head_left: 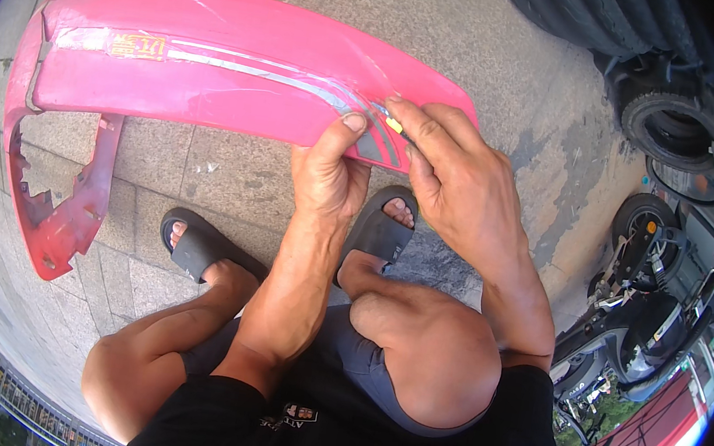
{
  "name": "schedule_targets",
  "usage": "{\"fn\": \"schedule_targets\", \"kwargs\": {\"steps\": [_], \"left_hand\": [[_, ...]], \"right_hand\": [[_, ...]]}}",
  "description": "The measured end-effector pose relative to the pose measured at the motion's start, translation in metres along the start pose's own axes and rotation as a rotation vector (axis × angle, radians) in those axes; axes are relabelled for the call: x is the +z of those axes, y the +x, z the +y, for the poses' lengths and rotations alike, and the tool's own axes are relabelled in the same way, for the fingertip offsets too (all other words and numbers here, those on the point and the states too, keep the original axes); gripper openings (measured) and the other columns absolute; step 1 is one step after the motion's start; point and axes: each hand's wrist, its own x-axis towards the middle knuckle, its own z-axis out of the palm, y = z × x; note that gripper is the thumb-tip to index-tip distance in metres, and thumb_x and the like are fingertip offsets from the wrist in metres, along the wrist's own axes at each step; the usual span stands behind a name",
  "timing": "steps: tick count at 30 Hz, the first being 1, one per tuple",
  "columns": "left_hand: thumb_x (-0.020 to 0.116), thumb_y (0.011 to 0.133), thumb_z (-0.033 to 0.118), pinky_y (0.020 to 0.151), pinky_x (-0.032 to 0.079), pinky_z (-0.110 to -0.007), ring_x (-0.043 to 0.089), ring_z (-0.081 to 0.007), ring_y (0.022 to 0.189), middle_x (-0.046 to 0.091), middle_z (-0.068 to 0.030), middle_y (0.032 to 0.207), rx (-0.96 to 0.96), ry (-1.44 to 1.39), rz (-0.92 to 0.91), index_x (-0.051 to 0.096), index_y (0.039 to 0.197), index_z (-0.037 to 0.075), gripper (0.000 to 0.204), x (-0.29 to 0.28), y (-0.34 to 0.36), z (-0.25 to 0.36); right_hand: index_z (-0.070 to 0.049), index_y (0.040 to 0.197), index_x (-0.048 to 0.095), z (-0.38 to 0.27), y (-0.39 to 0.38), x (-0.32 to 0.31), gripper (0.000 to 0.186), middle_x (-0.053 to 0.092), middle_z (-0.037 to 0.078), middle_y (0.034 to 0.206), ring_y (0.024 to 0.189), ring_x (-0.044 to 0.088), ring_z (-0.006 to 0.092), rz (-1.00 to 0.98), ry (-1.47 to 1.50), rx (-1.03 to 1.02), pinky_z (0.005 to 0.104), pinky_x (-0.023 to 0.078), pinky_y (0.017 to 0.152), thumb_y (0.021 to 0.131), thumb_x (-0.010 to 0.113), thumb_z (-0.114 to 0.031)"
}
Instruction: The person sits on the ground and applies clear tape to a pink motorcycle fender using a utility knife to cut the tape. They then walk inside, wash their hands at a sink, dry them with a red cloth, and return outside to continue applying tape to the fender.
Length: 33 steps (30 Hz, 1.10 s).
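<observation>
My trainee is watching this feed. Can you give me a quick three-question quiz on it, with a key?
1. Multiple choice: what is on the person's feet?
A) laced boots
B) dark sandals
C) nothing

2. True or false: the left hand holds the pink panel by its near edge.

3. Fill in the blank: the right hand pinches a small tool with a ____ part showing.

Key: 1. B, dark sandals. 2. True; its thumb lies on the panel's face. 3. Yellow.
</observation>
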Motion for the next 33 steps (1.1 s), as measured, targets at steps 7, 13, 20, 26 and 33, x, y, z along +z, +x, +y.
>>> {"fn": "schedule_targets", "kwargs": {"steps": [7, 13, 20, 26, 33], "left_hand": [[0.064, 0.083, 0.004, 0.096, 0.052, -0.042, 0.063, -0.0243, 0.106, 0.063, -0.0106, 0.113, 0.006, 0.011, 0.002, 0.052, 0.124, 0.002, 0.042, -0.001, 0.001, 0.0], [0.064, 0.084, 0.005, 0.094, 0.054, -0.043, 0.064, -0.0252, 0.105, 0.063, -0.0116, 0.113, 0.011, 0.001, -0.014, 0.052, 0.124, 0.001, 0.042, -0.001, 0.001, -0.001], [0.064, 0.084, 0.006, 0.091, 0.056, -0.044, 0.065, -0.0262, 0.103, 0.065, -0.0131, 0.112, 0.005, 0.001, -0.024, 0.052, 0.124, 0.0, 0.042, -0.004, 0.003, 0.0], [0.063, 0.084, 0.006, 0.09, 0.057, -0.043, 0.066, -0.0263, 0.102, 0.065, -0.0133, 0.111, 0.011, -0.007, -0.016, 0.052, 0.123, 0.0, 0.041, -0.003, 0.001, -0.001], [0.063, 0.084, 0.006, 0.088, 0.058, -0.044, 0.067, -0.0261, 0.1, 0.066, -0.0131, 0.11, 0.01, -0.021, -0.009, 0.053, 0.121, 0.0, 0.039, -0.006, 0.004, 0.0]], "right_hand": [[-0.011, 0.131, 0.059, 0.0, -0.002, -0.001, 0.044, 0.061, 0.011, 0.106, 0.083, 0.066, 0.0325, -0.016, 0.008, 0.026, 0.0411, 0.055, 0.069, 0.087, 0.063, -0.007], [-0.012, 0.131, 0.059, -0.001, -0.005, 0.0, 0.044, 0.06, 0.011, 0.109, 0.083, 0.066, 0.033, -0.011, 0.01, 0.041, 0.0414, 0.055, 0.069, 0.087, 0.063, -0.006], [-0.012, 0.13, 0.059, -0.002, -0.009, 0.001, 0.043, 0.059, 0.012, 0.112, 0.083, 0.066, 0.0344, -0.012, 0.025, 0.075, 0.0429, 0.055, 0.069, 0.087, 0.063, -0.007], [-0.011, 0.129, 0.059, -0.001, -0.009, 0.002, 0.043, 0.059, 0.013, 0.112, 0.084, 0.066, 0.0345, 0.005, 0.04, 0.061, 0.0429, 0.055, 0.069, 0.087, 0.063, -0.006], [-0.008, 0.127, 0.059, -0.002, -0.011, 0.002, 0.041, 0.059, 0.012, 0.112, 0.085, 0.066, 0.0339, 0.009, 0.023, 0.054, 0.0423, 0.055, 0.069, 0.087, 0.062, -0.006]]}}
